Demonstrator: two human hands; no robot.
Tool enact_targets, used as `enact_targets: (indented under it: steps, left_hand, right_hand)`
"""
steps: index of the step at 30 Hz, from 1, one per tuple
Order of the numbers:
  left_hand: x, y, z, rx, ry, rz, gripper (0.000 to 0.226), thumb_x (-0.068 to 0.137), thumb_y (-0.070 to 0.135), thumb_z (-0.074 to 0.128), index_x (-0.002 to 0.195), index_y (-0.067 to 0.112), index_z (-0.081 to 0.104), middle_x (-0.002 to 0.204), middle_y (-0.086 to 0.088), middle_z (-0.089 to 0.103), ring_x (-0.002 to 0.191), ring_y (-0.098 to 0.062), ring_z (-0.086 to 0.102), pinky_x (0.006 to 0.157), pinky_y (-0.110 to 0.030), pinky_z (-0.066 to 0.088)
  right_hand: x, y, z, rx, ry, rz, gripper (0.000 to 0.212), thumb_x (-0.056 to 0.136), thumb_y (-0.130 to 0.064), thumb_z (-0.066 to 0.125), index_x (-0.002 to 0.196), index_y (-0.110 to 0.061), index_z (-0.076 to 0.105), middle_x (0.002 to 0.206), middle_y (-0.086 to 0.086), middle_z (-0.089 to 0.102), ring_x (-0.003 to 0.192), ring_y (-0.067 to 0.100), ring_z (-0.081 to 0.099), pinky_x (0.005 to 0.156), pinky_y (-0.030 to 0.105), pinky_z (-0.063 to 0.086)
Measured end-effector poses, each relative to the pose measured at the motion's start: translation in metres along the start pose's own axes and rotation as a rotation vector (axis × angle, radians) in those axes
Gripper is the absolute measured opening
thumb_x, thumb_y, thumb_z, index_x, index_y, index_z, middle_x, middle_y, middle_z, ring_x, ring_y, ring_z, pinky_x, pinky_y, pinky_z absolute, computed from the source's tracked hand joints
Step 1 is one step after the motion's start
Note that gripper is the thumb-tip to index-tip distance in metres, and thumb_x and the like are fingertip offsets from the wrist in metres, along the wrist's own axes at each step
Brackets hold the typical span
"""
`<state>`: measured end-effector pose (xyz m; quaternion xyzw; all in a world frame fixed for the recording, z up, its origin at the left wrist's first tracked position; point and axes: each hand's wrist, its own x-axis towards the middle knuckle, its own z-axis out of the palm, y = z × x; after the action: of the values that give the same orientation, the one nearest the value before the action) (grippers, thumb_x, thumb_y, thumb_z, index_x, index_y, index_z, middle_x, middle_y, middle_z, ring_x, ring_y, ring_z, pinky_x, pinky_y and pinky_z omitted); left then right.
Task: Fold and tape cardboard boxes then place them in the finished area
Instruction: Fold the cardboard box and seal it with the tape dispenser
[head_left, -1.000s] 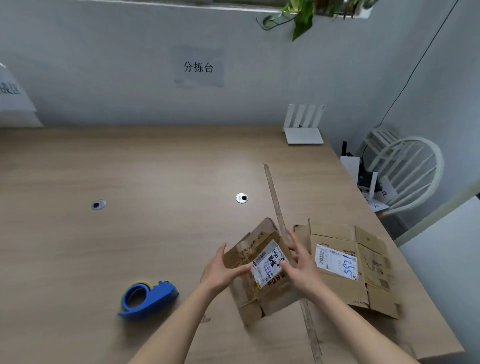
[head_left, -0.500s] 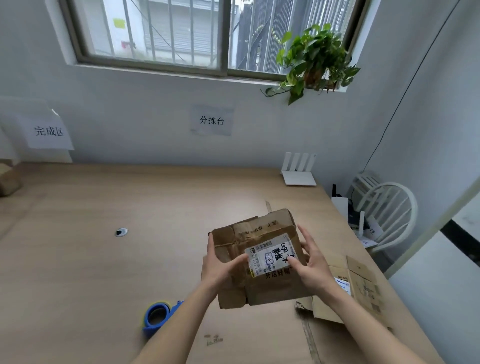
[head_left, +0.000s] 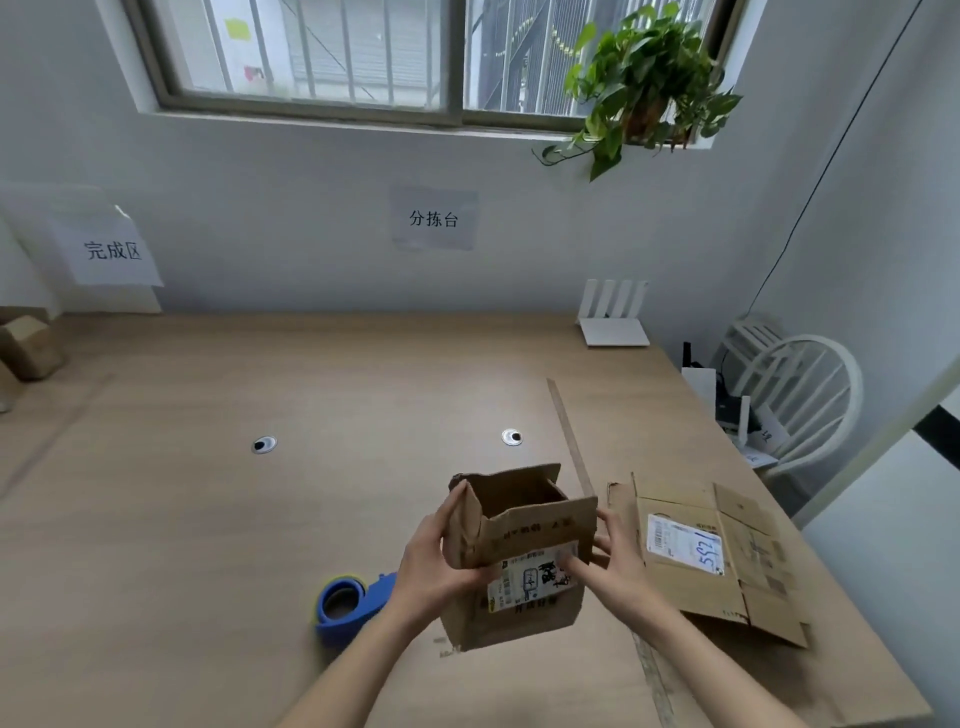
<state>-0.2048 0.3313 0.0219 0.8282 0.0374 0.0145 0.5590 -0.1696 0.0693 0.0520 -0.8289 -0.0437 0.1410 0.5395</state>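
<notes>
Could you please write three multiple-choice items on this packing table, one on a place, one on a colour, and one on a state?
1. Where is the tape dispenser relative to the held cardboard box?
A. To the person's left of it
B. Inside it
C. On the chair

2. What colour is the tape dispenser?
A. Red
B. Blue
C. White

3. What state is the held box's top in?
A. Taped shut
B. Crushed flat
C. Open, flaps up

Answers:
1 A: it lies on the table beside the left hand.
2 B: its body is plainly blue.
3 C: the flaps stand up and the inside shows, while the left hand and right hand hold the box's sides.
</notes>
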Motion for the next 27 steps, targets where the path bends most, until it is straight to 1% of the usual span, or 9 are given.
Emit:
enact_targets:
  steps: [2,4,6,8,13,17,21,24,27]
  left_hand:
    - [-0.006,-0.013,0.006,0.074,-0.065,0.018,0.107,0.061,0.048,0.088,0.146,0.064,0.025,0.131,0.022,0.050,0.122,0.005,0.046,0.099,-0.024,0.045]
    - [-0.011,-0.027,0.012,0.121,-0.122,0.027,0.103,0.065,0.044,0.085,0.146,0.064,0.024,0.133,0.023,0.046,0.124,0.008,0.042,0.102,-0.022,0.042]
    - [-0.015,-0.039,0.020,0.148,-0.157,0.029,0.101,0.067,0.038,0.084,0.146,0.064,0.026,0.137,0.026,0.043,0.128,0.008,0.041,0.107,-0.023,0.041]
    - [-0.018,-0.049,0.029,0.141,-0.171,0.009,0.099,0.070,0.032,0.083,0.145,0.064,0.028,0.142,0.026,0.042,0.132,0.005,0.040,0.111,-0.025,0.038]
    - [-0.028,-0.070,0.043,0.076,-0.103,-0.077,0.096,0.072,0.043,0.086,0.145,0.064,0.028,0.148,0.029,0.043,0.136,0.014,0.033,0.112,-0.025,0.033]
    - [-0.028,-0.078,0.050,0.101,-0.116,-0.142,0.081,0.074,0.076,0.070,0.143,0.067,0.029,0.157,0.017,0.034,0.145,-0.002,0.027,0.121,-0.040,0.028]
    - [-0.024,-0.082,0.053,0.188,-0.110,-0.181,0.068,0.069,0.091,0.056,0.132,0.065,0.048,0.159,0.016,0.030,0.145,-0.006,0.029,0.119,-0.043,0.031]
    - [-0.024,-0.080,0.056,0.166,-0.038,-0.184,0.061,0.073,0.087,0.054,0.126,0.057,0.055,0.152,0.016,0.042,0.141,-0.007,0.037,0.114,-0.043,0.038]
    - [-0.027,-0.078,0.062,0.060,0.080,-0.220,0.059,0.080,0.059,0.074,0.129,0.047,0.045,0.135,0.015,0.055,0.127,-0.010,0.053,0.102,-0.034,0.047]
  right_hand:
    - [-0.003,0.019,0.007,0.036,-0.018,0.054,0.061,0.077,-0.056,0.077,0.125,-0.054,0.040,0.125,-0.016,0.058,0.121,0.012,0.050,0.099,0.034,0.047]
    - [-0.006,0.037,0.014,0.055,-0.038,0.099,0.047,0.083,-0.050,0.076,0.120,-0.050,0.047,0.124,-0.014,0.062,0.119,0.011,0.054,0.088,0.022,0.052]
    - [-0.009,0.053,0.018,0.048,-0.031,0.131,0.035,0.088,-0.044,0.073,0.117,-0.046,0.053,0.122,-0.016,0.064,0.115,0.004,0.056,0.076,0.011,0.047]
    - [-0.012,0.070,0.023,0.028,-0.029,0.157,0.030,0.091,-0.046,0.070,0.116,-0.047,0.054,0.120,-0.019,0.064,0.111,-0.006,0.054,0.074,0.008,0.045]
    - [-0.013,0.096,0.035,-0.044,-0.030,0.181,0.017,0.095,-0.052,0.059,0.112,-0.053,0.056,0.110,-0.023,0.068,0.105,-0.006,0.062,0.080,0.016,0.048]
    - [-0.009,0.100,0.034,-0.023,-0.044,0.182,0.018,0.094,-0.058,0.057,0.110,-0.049,0.059,0.108,-0.022,0.070,0.105,-0.004,0.064,0.078,0.017,0.052]
    - [-0.007,0.098,0.030,-0.016,-0.043,0.176,0.030,0.090,-0.065,0.056,0.111,-0.044,0.062,0.108,-0.023,0.071,0.105,-0.004,0.065,0.077,0.017,0.054]
    - [-0.001,0.097,0.031,-0.050,-0.015,0.190,0.023,0.093,-0.057,0.061,0.111,-0.042,0.060,0.106,-0.020,0.070,0.104,0.002,0.065,0.077,0.019,0.055]
    - [0.007,0.096,0.034,-0.150,0.057,0.219,0.041,0.088,-0.052,0.070,0.120,-0.034,0.052,0.109,-0.015,0.063,0.099,0.006,0.063,0.085,0.035,0.057]
